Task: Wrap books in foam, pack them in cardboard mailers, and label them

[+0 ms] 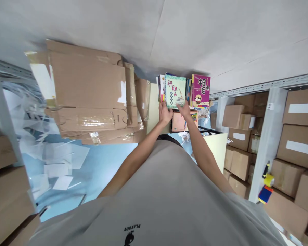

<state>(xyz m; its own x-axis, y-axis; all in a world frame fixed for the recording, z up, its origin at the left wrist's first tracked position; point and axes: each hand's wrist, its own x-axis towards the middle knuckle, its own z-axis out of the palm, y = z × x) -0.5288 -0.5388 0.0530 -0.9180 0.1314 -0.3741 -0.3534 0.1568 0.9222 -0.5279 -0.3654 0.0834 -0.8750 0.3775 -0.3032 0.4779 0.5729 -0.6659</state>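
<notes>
Both hands grip the lower corners of a pale green book (176, 90) with red Chinese characters on its cover. My left hand (165, 113) is closed at its lower left corner, and my right hand (184, 110) has the thumb over its lower right corner. Behind it, other books show only their edges. To the right stands a purple book (200, 89) with yellow and white lettering, apart from my right hand. Just below my hands lies a pink book (179, 121) with a barcode, partly covered by my right wrist.
Flattened cardboard boxes (87, 78) are stacked against the wall on the left. Shelves of cartons (301, 107) line the right side, with a yellow tape roll (269, 180) hanging on a post (263, 136). Loose white papers (56, 170) litter the blue floor (97, 164).
</notes>
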